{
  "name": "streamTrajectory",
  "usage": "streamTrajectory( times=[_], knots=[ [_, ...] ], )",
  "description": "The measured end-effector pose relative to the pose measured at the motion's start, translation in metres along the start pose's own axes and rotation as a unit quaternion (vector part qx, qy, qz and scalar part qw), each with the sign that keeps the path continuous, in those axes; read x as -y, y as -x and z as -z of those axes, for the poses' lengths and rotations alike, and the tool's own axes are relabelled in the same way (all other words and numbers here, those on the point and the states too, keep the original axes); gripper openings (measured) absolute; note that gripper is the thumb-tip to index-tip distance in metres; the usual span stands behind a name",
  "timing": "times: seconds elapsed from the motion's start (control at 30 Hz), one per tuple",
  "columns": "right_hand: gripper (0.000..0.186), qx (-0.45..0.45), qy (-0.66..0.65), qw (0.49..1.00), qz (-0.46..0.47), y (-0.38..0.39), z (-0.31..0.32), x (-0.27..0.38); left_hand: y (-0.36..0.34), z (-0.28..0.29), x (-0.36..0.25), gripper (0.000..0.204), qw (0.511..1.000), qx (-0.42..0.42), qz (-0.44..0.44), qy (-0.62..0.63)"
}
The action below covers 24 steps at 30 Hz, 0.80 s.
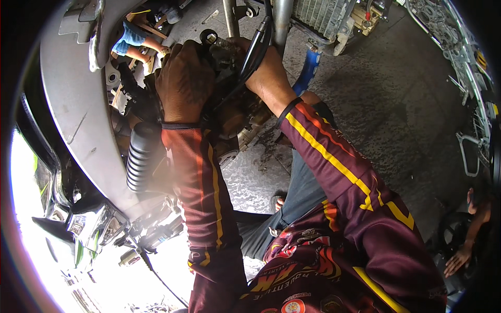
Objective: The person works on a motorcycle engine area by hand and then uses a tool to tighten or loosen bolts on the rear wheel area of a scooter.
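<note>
Two hands (186,81) curled at metal part (225,56), hold unclear, black cable (254,44) slanting lower-left

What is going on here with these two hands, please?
A person in maroon sleeves has both bare hands at a dark metal part: the left hand on its left side, the right hand on its right. Their grip is mostly hidden. A black cable crosses before the right hand. To the left are a ribbed black cylinder and a grey panel. Another person's hand shows at lower right.
</note>
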State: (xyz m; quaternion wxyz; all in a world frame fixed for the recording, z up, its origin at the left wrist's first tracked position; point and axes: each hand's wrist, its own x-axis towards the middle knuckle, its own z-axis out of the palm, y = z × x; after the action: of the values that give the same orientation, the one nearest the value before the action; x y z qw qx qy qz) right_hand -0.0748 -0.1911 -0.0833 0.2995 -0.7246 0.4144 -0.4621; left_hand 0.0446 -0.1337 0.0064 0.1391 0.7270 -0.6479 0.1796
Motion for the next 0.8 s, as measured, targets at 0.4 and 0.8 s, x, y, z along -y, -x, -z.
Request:
streamTrajectory(
  times=[0.4,0.8],
  knots=[
    [0.027,0.001,-0.058,0.998,-0.023,-0.004,-0.014,-0.003,0.002,0.001,0.008,0.02,1.0,0.002,-0.01,-0.01],
    [0.017,-0.05,-0.053,0.996,0.051,-0.012,-0.03,-0.019,0.0,0.005,0.005,0.026,0.999,0.035,-0.012,-0.009]
  ],
)
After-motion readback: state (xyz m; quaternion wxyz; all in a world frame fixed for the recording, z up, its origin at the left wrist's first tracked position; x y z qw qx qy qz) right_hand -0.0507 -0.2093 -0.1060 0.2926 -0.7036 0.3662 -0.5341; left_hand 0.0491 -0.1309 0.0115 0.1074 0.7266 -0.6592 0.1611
